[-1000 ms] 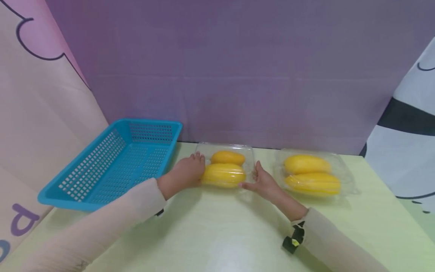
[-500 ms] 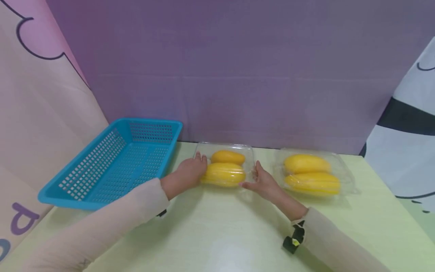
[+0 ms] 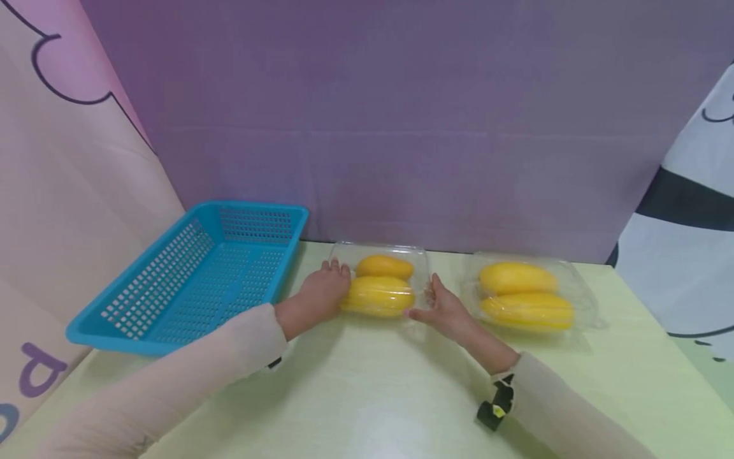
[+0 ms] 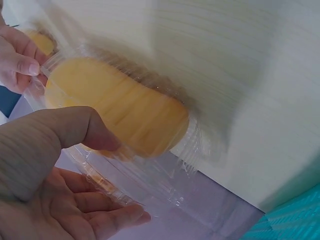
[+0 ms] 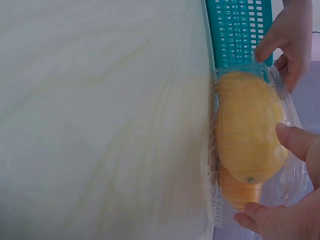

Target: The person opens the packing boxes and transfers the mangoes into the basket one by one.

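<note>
A clear plastic clamshell box (image 3: 421, 255) holds two yellow mangoes (image 3: 381, 296) near the back edge of the table. On its left side, my left hand (image 3: 321, 293) grips the box; in the left wrist view, the thumb (image 4: 102, 132) lies across the lid and the fingers (image 4: 107, 217) are at the edge. My right hand (image 3: 447, 312) grips the right side; in the right wrist view, its thumb (image 5: 292, 137) presses the plastic, with fingertips (image 5: 247, 222) at the box's end. The lid looks closed over the fruit.
To the left stands a blue perforated basket (image 3: 275, 280) with nothing visible in it. Another clear box (image 3: 585, 299) with two yellow mangoes (image 3: 518, 278) sits at the right. Behind the pale table (image 3: 373, 395) rises a purple backdrop (image 3: 390, 127).
The left hand has shifted slightly to the right at the box's left side. The right hand and both boxes stay in place.
</note>
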`<state>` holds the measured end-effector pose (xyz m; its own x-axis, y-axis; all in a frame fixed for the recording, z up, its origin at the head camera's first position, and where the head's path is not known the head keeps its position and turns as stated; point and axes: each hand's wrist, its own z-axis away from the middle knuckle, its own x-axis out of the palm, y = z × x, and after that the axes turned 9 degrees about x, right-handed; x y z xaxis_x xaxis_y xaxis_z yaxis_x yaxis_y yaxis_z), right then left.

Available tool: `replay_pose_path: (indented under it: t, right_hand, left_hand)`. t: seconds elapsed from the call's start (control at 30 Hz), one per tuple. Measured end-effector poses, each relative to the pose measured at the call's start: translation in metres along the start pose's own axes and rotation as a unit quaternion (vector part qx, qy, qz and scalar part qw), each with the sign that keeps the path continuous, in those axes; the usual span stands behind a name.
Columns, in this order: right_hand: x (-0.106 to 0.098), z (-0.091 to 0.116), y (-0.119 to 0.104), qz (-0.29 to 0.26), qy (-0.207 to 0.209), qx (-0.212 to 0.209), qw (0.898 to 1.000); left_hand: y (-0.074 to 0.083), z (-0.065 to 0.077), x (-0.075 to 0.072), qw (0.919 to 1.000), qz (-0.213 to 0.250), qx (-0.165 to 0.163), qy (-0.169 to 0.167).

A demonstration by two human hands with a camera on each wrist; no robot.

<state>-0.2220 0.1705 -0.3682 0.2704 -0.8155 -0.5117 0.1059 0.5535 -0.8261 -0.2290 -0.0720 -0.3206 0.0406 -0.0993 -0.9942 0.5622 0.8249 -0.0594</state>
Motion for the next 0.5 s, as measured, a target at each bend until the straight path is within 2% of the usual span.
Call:
replay_pose_path:
  t: [0.1,0.5]
  right_hand:
    - [0.0004,0.0001,0.0003,-0.002,0.0,0.0,1.0]
    - [0.001,-0.0014,0.0016,0.001,0.008,-0.009,1.0]
  left_hand:
    - [-0.0001,-0.0013,0.0015,1.0,-0.006,-0.002,-0.005]
    - [0.001,-0.0009,0.0029,0.9998,-0.012,0.01,0.014]
